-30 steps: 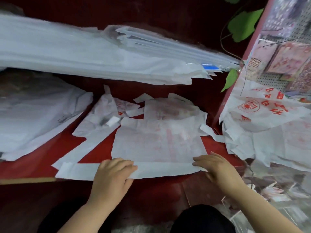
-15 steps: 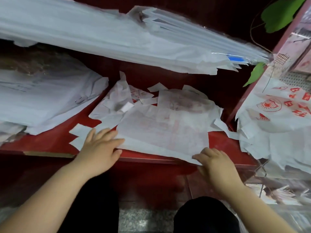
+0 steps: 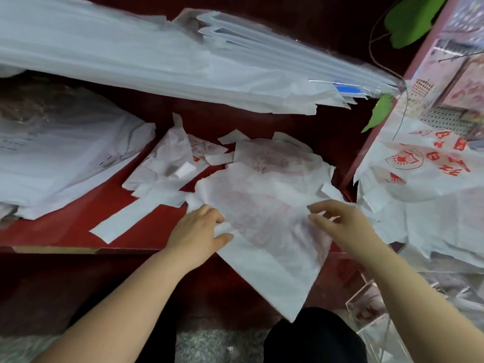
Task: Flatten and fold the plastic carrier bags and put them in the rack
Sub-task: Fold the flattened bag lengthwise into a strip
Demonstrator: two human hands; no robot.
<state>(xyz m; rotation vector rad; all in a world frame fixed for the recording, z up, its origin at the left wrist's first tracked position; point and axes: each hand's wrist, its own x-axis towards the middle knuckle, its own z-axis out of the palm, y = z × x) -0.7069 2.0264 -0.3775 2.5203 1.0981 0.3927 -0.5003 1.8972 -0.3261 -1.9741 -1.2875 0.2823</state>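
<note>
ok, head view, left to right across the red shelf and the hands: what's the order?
Order: pile of white bags → loose white strip → left hand → middle bag → right hand → red-printed bags. The crumpled bag beyond the left hand overlaps its neighbours, so it is left out.

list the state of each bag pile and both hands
carrier bag, mostly flat, one corner hanging past the front edge of the red shelf
left hand, gripping that bag's left edge
right hand, open, fingers spread over the bag's right side
crumpled bag, lying creased on the shelf
top stack, flat, layered
printed bags, draped in a heap at right
</note>
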